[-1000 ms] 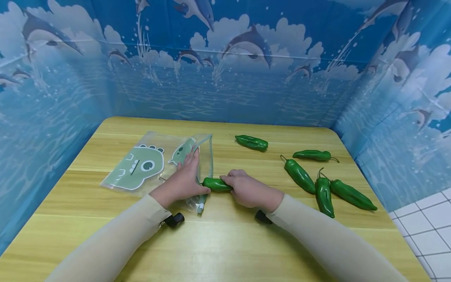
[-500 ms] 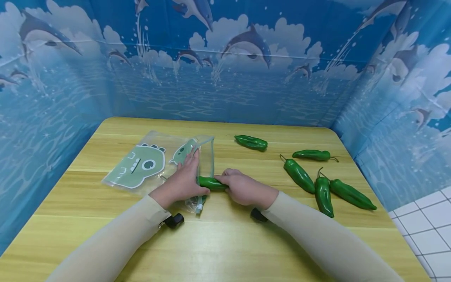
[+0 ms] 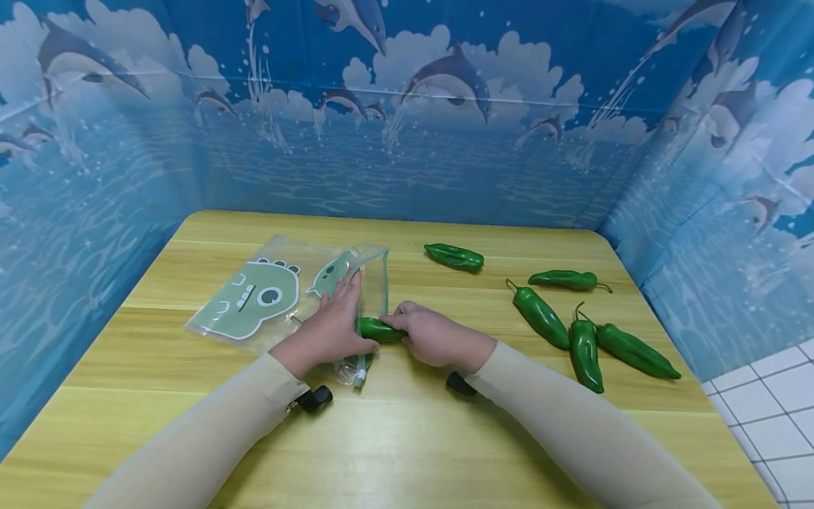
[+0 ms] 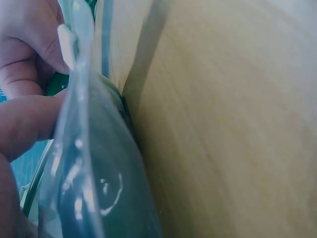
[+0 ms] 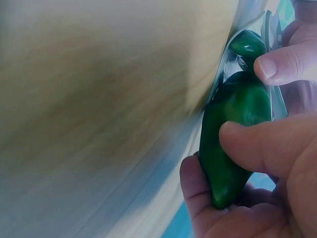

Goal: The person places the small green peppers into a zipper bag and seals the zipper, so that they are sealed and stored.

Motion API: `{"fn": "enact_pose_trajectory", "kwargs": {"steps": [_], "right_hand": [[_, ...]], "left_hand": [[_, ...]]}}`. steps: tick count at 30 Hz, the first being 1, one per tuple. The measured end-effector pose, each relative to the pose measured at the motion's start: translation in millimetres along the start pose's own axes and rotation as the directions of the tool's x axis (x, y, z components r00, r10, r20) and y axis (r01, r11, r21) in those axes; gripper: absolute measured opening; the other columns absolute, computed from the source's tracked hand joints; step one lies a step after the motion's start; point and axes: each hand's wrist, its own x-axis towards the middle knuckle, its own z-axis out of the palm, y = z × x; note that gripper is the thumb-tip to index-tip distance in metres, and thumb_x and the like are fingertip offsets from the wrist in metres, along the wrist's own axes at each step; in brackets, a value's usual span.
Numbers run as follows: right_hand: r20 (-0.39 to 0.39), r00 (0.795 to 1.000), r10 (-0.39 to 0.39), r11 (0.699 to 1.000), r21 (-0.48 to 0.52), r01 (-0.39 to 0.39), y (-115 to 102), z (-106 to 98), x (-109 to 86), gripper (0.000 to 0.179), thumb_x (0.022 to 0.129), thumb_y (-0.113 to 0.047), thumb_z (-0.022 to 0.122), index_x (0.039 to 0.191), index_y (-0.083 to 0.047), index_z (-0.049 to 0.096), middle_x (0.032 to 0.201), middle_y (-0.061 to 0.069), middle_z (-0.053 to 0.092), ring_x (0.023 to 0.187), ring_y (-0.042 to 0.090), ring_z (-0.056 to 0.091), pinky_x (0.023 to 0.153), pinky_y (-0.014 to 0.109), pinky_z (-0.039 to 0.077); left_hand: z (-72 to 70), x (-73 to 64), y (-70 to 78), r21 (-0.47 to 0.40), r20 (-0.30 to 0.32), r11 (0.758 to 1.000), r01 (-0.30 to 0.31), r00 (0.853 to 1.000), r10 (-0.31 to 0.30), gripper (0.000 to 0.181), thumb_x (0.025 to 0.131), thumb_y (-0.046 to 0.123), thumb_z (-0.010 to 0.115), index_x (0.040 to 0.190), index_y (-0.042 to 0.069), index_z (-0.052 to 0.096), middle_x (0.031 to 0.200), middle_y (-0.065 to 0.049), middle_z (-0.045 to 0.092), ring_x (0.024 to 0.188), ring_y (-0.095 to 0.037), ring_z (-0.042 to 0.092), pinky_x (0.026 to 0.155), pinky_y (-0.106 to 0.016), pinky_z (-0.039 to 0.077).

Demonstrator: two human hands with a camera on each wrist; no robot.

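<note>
In the head view my right hand (image 3: 439, 336) grips a green pepper (image 3: 376, 329) by its near end. The right wrist view shows thumb and fingers round that pepper (image 5: 237, 111), its far end at the mouth of a clear zip bag (image 3: 318, 283) with green cartoon prints. Over the bag's mouth lies my left hand (image 3: 327, 325), fingers straight, thumb spread away from them along the rim. Another green pepper (image 5: 247, 43) shows inside the bag, just beyond the held one. In the left wrist view the bag's film (image 4: 99, 183) bulges up beside the left fingers.
To the right on the wooden table (image 3: 407, 438) lie several loose green peppers, among them one pepper (image 3: 540, 317) and another pepper (image 3: 586, 353). A lone pepper (image 3: 454, 257) lies behind the hands. A blue dolphin-print curtain (image 3: 407, 162) borders the table's back and sides.
My right hand has moved left with the pepper, and the pepper's far end has passed into the bag's mouth. The left hand has stayed almost still.
</note>
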Motion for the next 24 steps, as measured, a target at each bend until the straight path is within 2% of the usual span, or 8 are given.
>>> {"fn": "enact_pose_trajectory", "kwargs": {"steps": [8,14,24], "right_hand": [[0.009,0.999,0.033,0.999,-0.004,-0.033,0,-1,4.7,0.050,0.102,-0.004,0.066,0.151,-0.009,0.059,0.116,0.007,0.064,0.099,0.016,0.060,0.092,0.035,0.057],[0.010,0.999,0.043,0.999,0.030,-0.043,1,-2,8.3,0.048,0.102,-0.005,0.067,0.149,-0.011,0.062,0.124,0.008,0.069,0.111,0.020,0.066,0.101,0.041,0.057],[0.028,1.000,0.013,0.998,0.062,-0.015,3,-2,13.0,0.048,0.101,0.003,0.064,0.148,-0.007,0.061,0.133,0.010,0.069,0.123,0.024,0.066,0.109,0.044,0.054]], "left_hand": [[0.9,-0.8,-0.4,-0.003,0.003,1.000,-0.003,1.000,0.003,0.142,0.077,0.044,0.092,0.169,0.008,-0.011,0.177,-0.009,-0.017,0.164,-0.039,-0.002,0.128,-0.068,0.002],[1.6,-1.6,-0.5,0.003,0.006,1.000,0.000,1.000,0.000,0.142,0.078,0.045,0.092,0.169,0.009,-0.011,0.177,-0.007,-0.018,0.165,-0.036,-0.001,0.129,-0.066,0.002],[0.8,-2.2,0.6,-0.001,0.006,1.000,-0.008,1.000,0.008,0.141,0.079,0.044,0.091,0.169,0.008,-0.011,0.177,-0.008,-0.017,0.165,-0.033,0.000,0.131,-0.064,0.002]]}}
